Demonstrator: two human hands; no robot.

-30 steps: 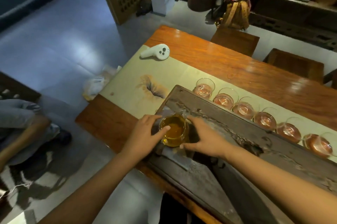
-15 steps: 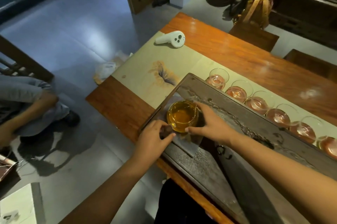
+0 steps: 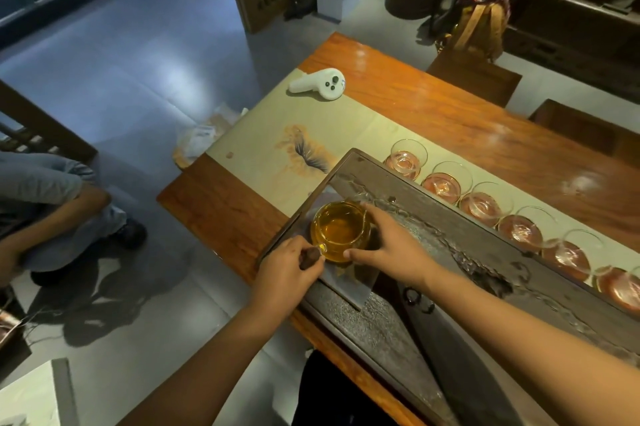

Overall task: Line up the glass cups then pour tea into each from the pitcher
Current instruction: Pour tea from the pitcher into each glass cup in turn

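A glass pitcher holding amber tea stands at the left end of the dark wooden tea tray. My left hand pinches the pitcher's dark handle at its near-left side. My right hand wraps the pitcher's right wall, thumb at the near side. Several glass cups with reddish tea stand in a row on the pale runner behind the tray, from the leftmost cup to a cup further right; the row runs off the right edge.
A white handheld controller lies on the runner at the far left of the orange wooden table. A person crouches on the floor at left. Wooden stools stand beyond the table.
My left hand slid from the pitcher's left wall down to its handle and closed on it. My right hand stayed on the pitcher's right side. The camera shifted, moving the scene rightward and down.
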